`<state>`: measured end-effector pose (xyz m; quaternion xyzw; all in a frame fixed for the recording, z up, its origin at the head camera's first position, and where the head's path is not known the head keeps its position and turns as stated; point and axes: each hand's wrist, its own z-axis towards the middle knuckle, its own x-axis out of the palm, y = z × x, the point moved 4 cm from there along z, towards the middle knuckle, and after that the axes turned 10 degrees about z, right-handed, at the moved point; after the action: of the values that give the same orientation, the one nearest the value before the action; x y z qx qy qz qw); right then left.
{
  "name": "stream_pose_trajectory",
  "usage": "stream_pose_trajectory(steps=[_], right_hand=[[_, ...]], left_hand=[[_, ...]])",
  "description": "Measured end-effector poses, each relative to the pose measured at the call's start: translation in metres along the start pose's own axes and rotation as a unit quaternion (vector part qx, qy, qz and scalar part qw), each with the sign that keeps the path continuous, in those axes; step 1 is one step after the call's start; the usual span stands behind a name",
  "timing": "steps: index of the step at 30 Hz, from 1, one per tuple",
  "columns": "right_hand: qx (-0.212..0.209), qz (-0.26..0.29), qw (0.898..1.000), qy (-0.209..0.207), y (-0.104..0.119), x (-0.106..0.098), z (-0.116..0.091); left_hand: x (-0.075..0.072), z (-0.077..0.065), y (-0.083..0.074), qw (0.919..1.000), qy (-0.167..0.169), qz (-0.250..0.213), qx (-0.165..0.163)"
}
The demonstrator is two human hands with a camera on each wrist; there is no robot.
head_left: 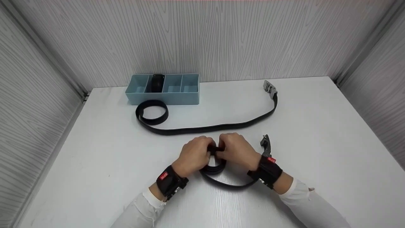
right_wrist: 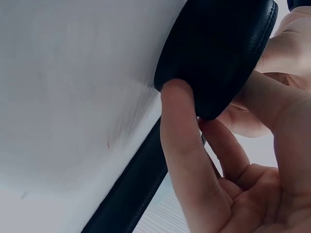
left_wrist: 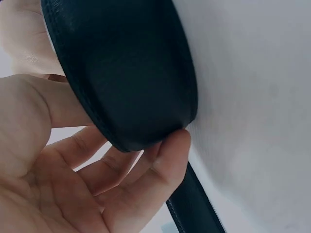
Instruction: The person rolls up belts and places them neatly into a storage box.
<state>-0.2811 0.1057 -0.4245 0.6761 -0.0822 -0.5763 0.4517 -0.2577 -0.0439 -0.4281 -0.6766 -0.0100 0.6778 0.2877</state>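
Note:
A black leather belt (head_left: 213, 170), wound into a coil, stands on its edge between both hands on the white table. My left hand (head_left: 195, 155) holds the coil from the left, its fingers bent round the outer turns in the left wrist view. From the right, my right hand (head_left: 238, 151) grips the same coil (right_wrist: 216, 53), one finger pressing its outer face. An unrolled stretch of strap curves out in front of the coil and passes under the right wrist. Its dark metal buckle (head_left: 266, 146) lies just beyond that wrist.
A second black belt (head_left: 202, 129) stretches behind the hands, its left end looped and its silver buckle (head_left: 270, 89) at the back right. At the back left stands a blue divided tray (head_left: 164, 98); a rolled black belt (head_left: 157, 83) sits in its second compartment. Grey walls enclose the table.

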Motion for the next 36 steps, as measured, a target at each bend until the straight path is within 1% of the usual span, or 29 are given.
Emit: stream_pose_trajectory(steps=[3,10,15,20,27,31,36], right_hand=[[0.001,-0.008,1.000,0.001,-0.0003,0.0002,0.0000],[0.003,-0.028,1.000,-0.010,-0.0013,-0.0018,-0.0005],[0.014,-0.031,0.999,-0.012,-0.0025,-0.0024,0.0001],[0.025,-0.023,0.999,-0.008,-0.0020,-0.0027,0.0004],[0.008,0.008,1.000,0.000,0.0010,-0.0015,-0.0008],[0.000,0.008,1.000,-0.003,0.0006,-0.0003,-0.0007],[-0.008,-0.004,1.000,-0.017,0.0001,-0.0011,-0.0008]], left_hand=[[0.0009,0.0007,0.0011,1.0000,-0.001,-0.001,-0.005],[0.0024,0.0013,0.0046,0.9993,0.011,-0.006,-0.035],[0.0019,0.0015,0.0043,0.9994,0.007,0.004,-0.033],[0.0007,0.0011,0.0030,0.9995,0.006,0.016,-0.027],[-0.0006,-0.0010,0.0019,0.9995,0.009,0.024,-0.019],[-0.0005,-0.0008,0.0022,0.9994,0.012,0.024,-0.024],[0.0002,0.0000,0.0043,0.9992,0.013,0.011,-0.037]])
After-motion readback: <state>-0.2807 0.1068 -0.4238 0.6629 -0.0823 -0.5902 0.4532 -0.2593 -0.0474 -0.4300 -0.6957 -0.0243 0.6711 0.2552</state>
